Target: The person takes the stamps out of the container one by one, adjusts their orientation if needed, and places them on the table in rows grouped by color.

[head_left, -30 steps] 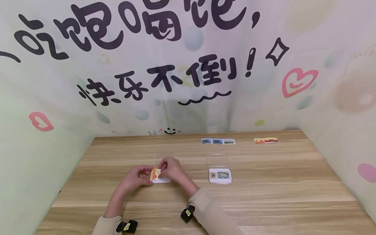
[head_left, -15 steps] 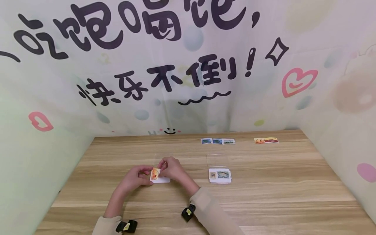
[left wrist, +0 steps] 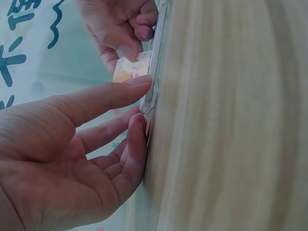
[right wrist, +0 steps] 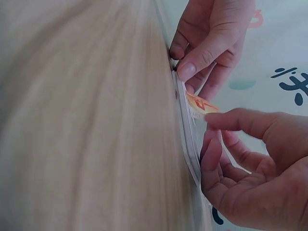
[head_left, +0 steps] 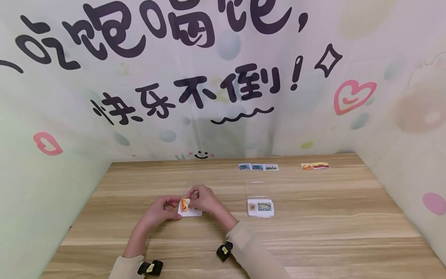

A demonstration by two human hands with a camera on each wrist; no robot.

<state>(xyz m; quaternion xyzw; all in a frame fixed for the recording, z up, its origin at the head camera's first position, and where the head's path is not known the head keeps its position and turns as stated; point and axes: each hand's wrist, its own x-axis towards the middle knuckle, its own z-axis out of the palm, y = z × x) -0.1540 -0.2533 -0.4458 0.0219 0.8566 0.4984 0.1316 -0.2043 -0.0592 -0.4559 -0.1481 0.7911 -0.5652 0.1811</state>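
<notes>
Pinches the orange stamp lightly in the right hand, thumb on the near side, forefinger mostly hidden behind. Braces the clear case in the left hand, thumb at the near corner, other fingers curled toward the far side. Places the stamp between both sets of fingertips, above the white card; cannot tell from any view about full contact with it.

Likely to handle as thin paper: nearly weightless, flexible, easy to crease, apt to slip on smooth plastic. Best held by an edge or corner, as under the right thumb, without a hard squeeze. Expect stiffness and slickness from the case; best steadied at the end, under the left fingers.

From the head, shows the printed face beside the left fingertips, plus blue stamps well beyond the right fingers. From the left wrist, reveals a small printed 120 just beside the right thumb. From both wrists, shows the stamp tilted up off the edge-on case, a slant hard to read from above.
</notes>
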